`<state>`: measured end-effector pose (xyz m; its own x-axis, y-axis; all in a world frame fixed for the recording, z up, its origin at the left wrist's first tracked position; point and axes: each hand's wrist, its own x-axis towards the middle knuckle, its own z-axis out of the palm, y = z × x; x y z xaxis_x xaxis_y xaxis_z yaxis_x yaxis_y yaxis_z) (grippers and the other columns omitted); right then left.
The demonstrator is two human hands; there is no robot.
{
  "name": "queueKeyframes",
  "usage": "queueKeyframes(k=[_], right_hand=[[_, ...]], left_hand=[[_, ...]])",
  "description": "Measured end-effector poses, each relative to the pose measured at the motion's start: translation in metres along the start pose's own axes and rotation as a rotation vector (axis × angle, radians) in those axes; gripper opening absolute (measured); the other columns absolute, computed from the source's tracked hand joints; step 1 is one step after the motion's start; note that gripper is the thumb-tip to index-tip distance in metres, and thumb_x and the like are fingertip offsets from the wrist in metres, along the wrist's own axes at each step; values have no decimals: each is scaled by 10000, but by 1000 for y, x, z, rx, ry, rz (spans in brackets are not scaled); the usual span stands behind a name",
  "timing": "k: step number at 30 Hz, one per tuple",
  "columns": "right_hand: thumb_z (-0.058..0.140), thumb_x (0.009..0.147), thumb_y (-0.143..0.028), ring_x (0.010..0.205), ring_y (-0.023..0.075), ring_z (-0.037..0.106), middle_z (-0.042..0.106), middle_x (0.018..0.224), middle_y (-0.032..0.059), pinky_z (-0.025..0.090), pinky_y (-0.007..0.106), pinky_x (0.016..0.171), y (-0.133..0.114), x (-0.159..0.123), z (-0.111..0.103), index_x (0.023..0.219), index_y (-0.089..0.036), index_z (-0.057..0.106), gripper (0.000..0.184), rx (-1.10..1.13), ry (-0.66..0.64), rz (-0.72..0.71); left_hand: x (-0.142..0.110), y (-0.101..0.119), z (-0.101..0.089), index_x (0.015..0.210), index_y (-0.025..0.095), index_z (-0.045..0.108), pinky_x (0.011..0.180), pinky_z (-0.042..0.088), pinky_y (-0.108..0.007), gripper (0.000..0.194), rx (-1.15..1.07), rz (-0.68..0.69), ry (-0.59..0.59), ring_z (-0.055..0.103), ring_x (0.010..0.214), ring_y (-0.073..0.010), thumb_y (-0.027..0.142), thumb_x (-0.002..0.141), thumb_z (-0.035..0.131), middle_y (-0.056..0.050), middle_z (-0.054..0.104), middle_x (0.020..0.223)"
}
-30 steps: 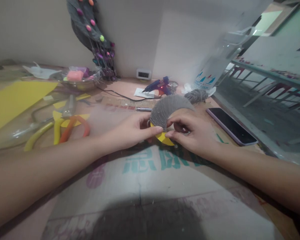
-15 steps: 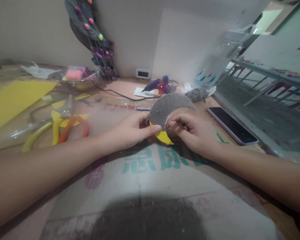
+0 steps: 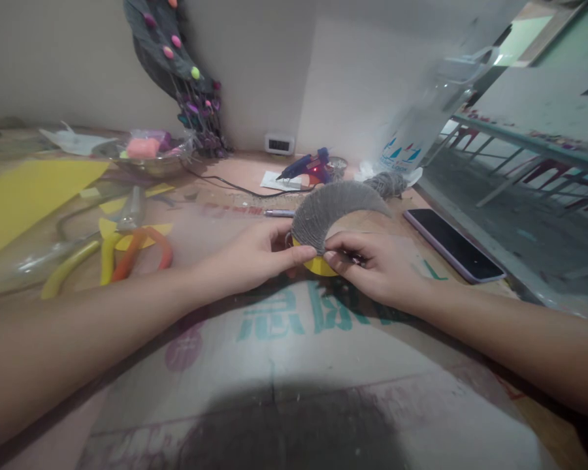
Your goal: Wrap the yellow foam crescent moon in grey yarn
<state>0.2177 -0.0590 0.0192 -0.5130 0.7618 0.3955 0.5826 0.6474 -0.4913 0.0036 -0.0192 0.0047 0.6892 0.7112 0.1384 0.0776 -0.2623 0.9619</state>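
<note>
A yellow crescent-shaped card (image 3: 320, 266), its upper part closely wrapped in grey yarn (image 3: 330, 207), is held up over the cardboard. My left hand (image 3: 269, 251) grips its left side, thumb lying across the front where the winding ends and bare yellow begins. At the crescent's inner edge, my right hand (image 3: 367, 261) is closed in a pinch right beside the left thumb, at the last turns of yarn. The strand between those fingertips is too fine to make out clearly. Behind the crescent lies a loose skein of grey yarn (image 3: 388, 185).
A blue glue gun (image 3: 306, 166) with a lit red light sits behind, near a small digital clock (image 3: 279, 144). Pliers (image 3: 108, 251) and orange-handled scissors (image 3: 144, 245) lie left, by a metal bowl (image 3: 154, 166) and yellow sheet (image 3: 34, 196). At right are a phone (image 3: 453, 245) and a bottle (image 3: 419, 124).
My right hand shifted its fingers along the crescent's inner edge, lifting slightly away and coming back to pinch beside the left thumb. The left hand keeps its hold on the crescent.
</note>
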Motion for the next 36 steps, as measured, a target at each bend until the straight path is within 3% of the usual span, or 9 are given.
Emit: queueKeyframes(k=[5, 8, 14, 21, 28, 36], right_hand=[[514, 951, -256, 674, 126, 588, 691, 782, 15, 422, 245, 582, 3, 1, -2, 847, -176, 655, 193, 19, 113, 87], [536, 940, -265, 627, 122, 565, 659, 713, 6, 422, 248, 570, 6, 3, -1, 784, -178, 646, 210, 21, 147, 114], [652, 870, -322, 615, 115, 536, 627, 682, 4, 377, 242, 545, 4, 6, 2, 710, -180, 624, 214, 2, 108, 61], [568, 920, -350, 550, 97, 449, 509, 598, -32, 311, 236, 503, 3, 4, 2, 692, -188, 555, 280, 46, 9, 85], [511, 962, -320, 555, 97, 457, 503, 602, -32, 325, 237, 513, 0, 4, -2, 683, -194, 521, 306, 78, 2, 33], [630, 856, -331, 545, 104, 458, 531, 602, -17, 298, 237, 476, -1, 6, 0, 659, -182, 580, 252, 25, 55, 166]], left_hand=[[0, 1, 0, 897, 168, 599, 571, 450, -210, 216, 0, -18, 1, 571, 608, -102, 378, 884, 652, 32, 604, 686], [0, 3, 0, 908, 166, 599, 550, 441, -203, 233, 10, -25, -5, 568, 602, -102, 391, 882, 649, 28, 602, 679], [-1, -1, 1, 964, 166, 642, 552, 431, -192, 212, 64, 28, -25, 561, 622, -99, 367, 894, 642, 25, 614, 720], [-3, -3, 1, 976, 172, 667, 596, 458, -203, 266, 134, 45, -36, 562, 657, -106, 424, 917, 606, 5, 644, 808], [-3, 0, 2, 864, 160, 633, 610, 469, -224, 294, 130, 3, -29, 578, 655, -121, 433, 938, 552, 7, 603, 717], [-7, 0, 1, 902, 173, 663, 605, 455, -217, 288, 221, 64, -53, 565, 676, -128, 442, 934, 565, 5, 622, 743]])
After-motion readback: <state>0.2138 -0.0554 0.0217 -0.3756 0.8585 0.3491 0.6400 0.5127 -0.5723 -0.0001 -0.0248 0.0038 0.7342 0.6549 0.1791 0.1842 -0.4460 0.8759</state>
